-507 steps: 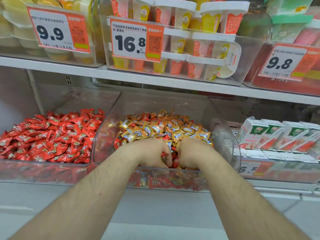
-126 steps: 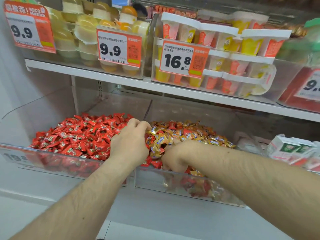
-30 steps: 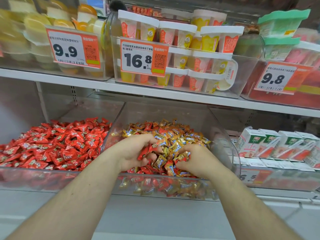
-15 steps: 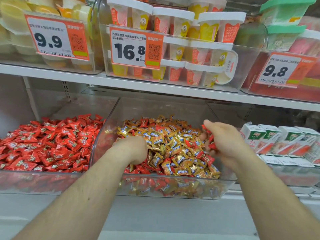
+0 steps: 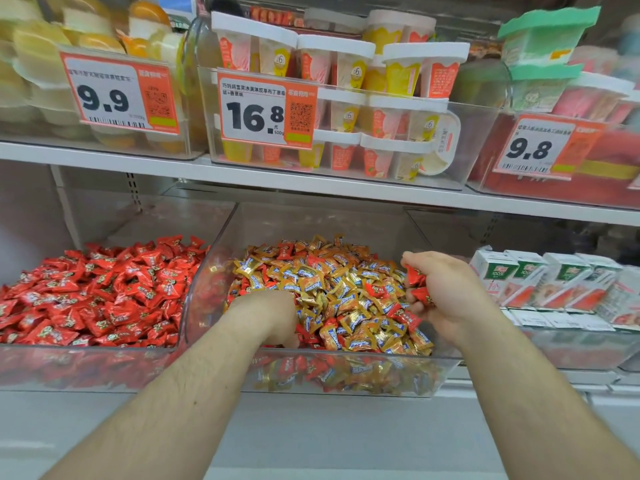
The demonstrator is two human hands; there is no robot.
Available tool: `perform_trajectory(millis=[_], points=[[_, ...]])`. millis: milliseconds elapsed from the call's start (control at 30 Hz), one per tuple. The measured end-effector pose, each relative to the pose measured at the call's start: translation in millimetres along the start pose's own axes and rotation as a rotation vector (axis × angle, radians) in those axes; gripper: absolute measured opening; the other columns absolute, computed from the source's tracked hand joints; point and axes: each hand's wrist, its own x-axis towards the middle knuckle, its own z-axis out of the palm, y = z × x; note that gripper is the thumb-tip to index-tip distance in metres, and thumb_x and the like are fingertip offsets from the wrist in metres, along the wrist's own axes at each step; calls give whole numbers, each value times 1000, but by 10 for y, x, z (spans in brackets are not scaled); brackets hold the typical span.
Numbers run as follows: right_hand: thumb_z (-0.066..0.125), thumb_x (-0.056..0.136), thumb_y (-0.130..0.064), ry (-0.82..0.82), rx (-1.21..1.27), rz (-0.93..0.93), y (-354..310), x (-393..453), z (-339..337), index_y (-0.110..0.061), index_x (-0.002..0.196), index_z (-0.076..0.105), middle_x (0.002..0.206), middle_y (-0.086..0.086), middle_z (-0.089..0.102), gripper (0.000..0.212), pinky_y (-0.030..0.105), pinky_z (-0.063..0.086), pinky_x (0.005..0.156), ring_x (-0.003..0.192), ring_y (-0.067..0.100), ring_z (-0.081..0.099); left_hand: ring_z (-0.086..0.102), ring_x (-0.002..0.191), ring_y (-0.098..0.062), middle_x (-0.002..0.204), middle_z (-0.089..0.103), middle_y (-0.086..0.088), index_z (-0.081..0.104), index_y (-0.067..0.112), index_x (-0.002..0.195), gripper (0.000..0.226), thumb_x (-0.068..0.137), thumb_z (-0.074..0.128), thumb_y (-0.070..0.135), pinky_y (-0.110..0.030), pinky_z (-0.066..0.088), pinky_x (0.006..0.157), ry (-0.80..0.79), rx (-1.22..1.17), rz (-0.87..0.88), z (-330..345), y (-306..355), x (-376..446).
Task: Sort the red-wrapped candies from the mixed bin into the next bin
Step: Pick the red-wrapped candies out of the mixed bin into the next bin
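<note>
Far left there's a clear bin [image 5: 86, 362] packed with nothing but red-wrapped candies [image 5: 104, 292], heaped up to the front lip. Above it on the upper shelf [image 5: 311, 183] sits a tub of yellowish jelly cups [image 5: 38, 64] with a 9.9 price tag [image 5: 119, 93].

Next bin over is the mixed bin [image 5: 346, 375], also clear plastic, sitting right against the red one. It's mostly gold-wrapped candies [image 5: 332, 289] with red ones scattered through the pile, plus a few showing through the front wall. The left hand [image 5: 266, 315] is dug into the front left part of that pile, knuckles up, fingers buried in the candy, so I honestly can't tell whether it's gripping anything or just pushing through. Over it hangs a 16.8 tag [image 5: 266, 110] on a tub of white-lidded dessert cups [image 5: 346, 98].

The right hand [image 5: 446, 296] is raised over the right edge of the mixed bin, fingers curled around a small clutch of red candies [image 5: 417, 284]; two poke out between the thumb and fingers.

Further right, a row of small white cartons [image 5: 547, 282] with green and red print lies tilted on the lower shelf, and up top there's a 9.8 tag [image 5: 540, 147] under green-lidded tubs [image 5: 547, 39].
</note>
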Motion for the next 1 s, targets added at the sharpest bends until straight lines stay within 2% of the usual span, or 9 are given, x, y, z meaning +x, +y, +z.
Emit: perform_trajectory(millis=[100, 200, 267, 400, 533, 733, 867, 933, 1000], points=[[59, 97, -29, -46, 132, 91, -18, -42, -14, -9, 97, 64, 73, 7, 49, 21, 23, 34, 41, 50, 14, 45, 55, 69, -20, 83, 65, 0, 73, 18, 83, 26, 87, 66, 43, -31, 51, 67, 47, -362, 63, -122, -81, -115], [50, 99, -38, -170, 365, 264, -67, -126, 67, -5, 105, 63, 67, 9, 54, 35, 20, 35, 37, 49, 15, 47, 34, 55, -16, 66, 42, -1, 60, 20, 72, 30, 91, 62, 42, -25, 28, 51, 81, -876, 94, -217, -81, -313], [47, 99, -39, -244, 411, 318, -100, -176, 150, -3, 110, 62, 65, 12, 56, 40, 19, 37, 34, 50, 18, 49, 32, 50, -11, 62, 41, 1, 55, 20, 76, 25, 96, 58, 36, -22, 23, 47, 61, -1237, 99, -280, -84, -432], [50, 96, -38, -357, 380, 387, -154, -343, 435, -2, 114, 62, 73, 15, 61, 42, 18, 39, 33, 53, 22, 55, 44, 48, -11, 63, 53, 0, 58, 12, 89, 26, 98, 52, 36, -18, 30, 38, 49, -1646, 85, -473, -268, -760], [56, 92, -33, -486, 276, 433, -208, -558, 929, -1, 112, 64, 73, 15, 61, 38, 19, 39, 32, 54, 23, 54, 68, 58, -18, 94, 75, -7, 59, 12, 97, 24, 100, 48, 34, -16, 40, 35, 190, -1884, 41, -595, -771, -1108], [56, 93, -29, -653, 127, 410, -487, -775, 1893, 2, 117, 57, 82, 13, 53, 40, 22, 44, 45, 63, 23, 53, 55, 54, -13, 76, 66, -4, 58, 15, 94, 7, 95, 52, 12, -13, 29, 35, 532, -1749, -275, -461, -1559, -1299], [62, 91, -25, -643, 90, 389, -552, -736, 2515, -1, 120, 49, 91, 9, 43, 40, 36, 57, 62, 84, 25, 50, 46, 51, -15, 72, 52, -6, 56, 17, 116, 31, 88, 62, 4, -18, 29, 40, 631, -1493, -322, -308, -1813, -1135], [61, 92, -25, -631, 5, 347, -510, -713, 2678, -2, 125, 44, 105, 14, 48, 44, 54, 49, 93, 91, 31, 54, 56, 66, -19, 90, 59, -10, 51, 16, 131, 57, 80, 74, 5, -25, 44, 55, 637, -1341, -310, -223, -1893, -1023], [57, 95, -28, -614, -75, 330, -465, -716, 2737, -6, 137, 38, 136, 21, 44, 51, 61, 27, 110, 122, 40, 49, 60, 102, -19, 125, 57, -11, 41, 17, 144, 81, 73, 81, 8, -31, 50, 84, 612, -1163, -302, -150, -1935, -960]])
